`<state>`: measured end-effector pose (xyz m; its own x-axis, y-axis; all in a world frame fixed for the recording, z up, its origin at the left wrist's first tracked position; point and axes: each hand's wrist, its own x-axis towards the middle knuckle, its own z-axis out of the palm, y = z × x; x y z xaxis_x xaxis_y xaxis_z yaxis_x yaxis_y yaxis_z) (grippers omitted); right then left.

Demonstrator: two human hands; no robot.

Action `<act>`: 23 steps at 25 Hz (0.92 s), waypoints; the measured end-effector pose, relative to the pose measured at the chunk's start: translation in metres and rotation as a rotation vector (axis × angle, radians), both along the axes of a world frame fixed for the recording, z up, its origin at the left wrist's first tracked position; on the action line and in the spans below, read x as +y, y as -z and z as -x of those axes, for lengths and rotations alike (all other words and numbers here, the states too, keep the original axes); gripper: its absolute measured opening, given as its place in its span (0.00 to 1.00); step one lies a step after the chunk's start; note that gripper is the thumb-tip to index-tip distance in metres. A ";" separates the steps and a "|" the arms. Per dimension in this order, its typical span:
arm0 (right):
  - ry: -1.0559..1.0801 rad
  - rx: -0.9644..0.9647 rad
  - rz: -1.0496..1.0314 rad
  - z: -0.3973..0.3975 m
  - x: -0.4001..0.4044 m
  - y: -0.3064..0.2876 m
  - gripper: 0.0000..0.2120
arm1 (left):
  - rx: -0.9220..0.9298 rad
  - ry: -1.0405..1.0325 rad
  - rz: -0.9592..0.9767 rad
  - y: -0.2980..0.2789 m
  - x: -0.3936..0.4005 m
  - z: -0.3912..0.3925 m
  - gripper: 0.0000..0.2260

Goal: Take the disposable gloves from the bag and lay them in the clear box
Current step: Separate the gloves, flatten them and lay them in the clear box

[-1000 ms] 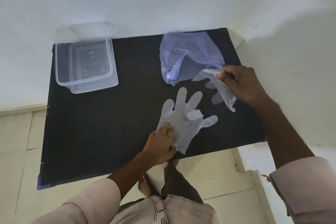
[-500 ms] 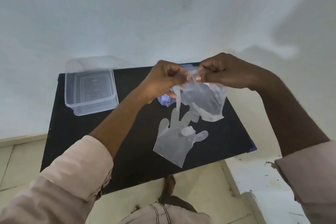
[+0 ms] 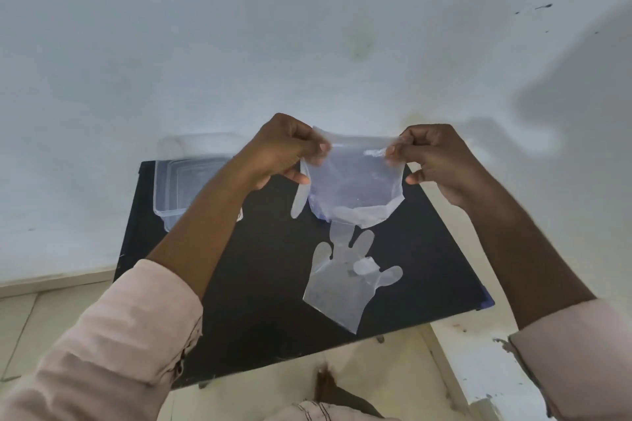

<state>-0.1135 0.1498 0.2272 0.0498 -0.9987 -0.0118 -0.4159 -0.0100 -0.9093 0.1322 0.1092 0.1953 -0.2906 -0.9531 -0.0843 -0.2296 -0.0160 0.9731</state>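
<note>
I see both hands raised above the black table (image 3: 260, 301). A second ago only the right hand (image 3: 434, 161) held this glove (image 3: 354, 188), low near the bag; now the left hand (image 3: 284, 150) pinches the cuff too, and the two stretch it open in mid-air. The bag is hidden behind it. Another glove (image 3: 338, 284) lies flat on the table at 5 o'clock. The clear box (image 3: 178, 188) waits at 10 o'clock, seemingly empty. I judge no glove is boxed yet.
</note>
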 end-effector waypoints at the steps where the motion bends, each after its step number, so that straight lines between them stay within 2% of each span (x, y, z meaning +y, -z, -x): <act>1: 0.003 -0.034 0.014 -0.003 -0.002 0.000 0.11 | 0.023 -0.030 0.004 -0.003 0.000 -0.001 0.04; 6: -0.043 -0.139 0.029 -0.010 -0.020 -0.001 0.07 | 0.259 -0.093 0.002 -0.015 -0.001 0.004 0.06; 10: -0.101 -0.313 0.001 -0.011 -0.037 0.001 0.03 | 0.265 -0.205 0.071 -0.024 -0.014 0.011 0.04; 11: -0.129 -0.327 -0.008 -0.011 -0.040 0.005 0.06 | 0.264 -0.220 0.086 -0.026 -0.018 0.012 0.04; 15: -0.252 -0.219 -0.031 -0.008 -0.050 0.026 0.16 | 0.259 -0.272 0.108 -0.031 -0.031 0.010 0.05; 23: -0.431 -0.043 0.022 -0.009 -0.075 0.053 0.16 | 0.259 -0.407 0.187 -0.040 -0.049 0.012 0.07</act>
<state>-0.1049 0.0747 0.1745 0.4621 -0.8866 0.0204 -0.3312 -0.1939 -0.9234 0.1203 0.0600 0.2358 0.1180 -0.9853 0.1237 0.0075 0.1254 0.9921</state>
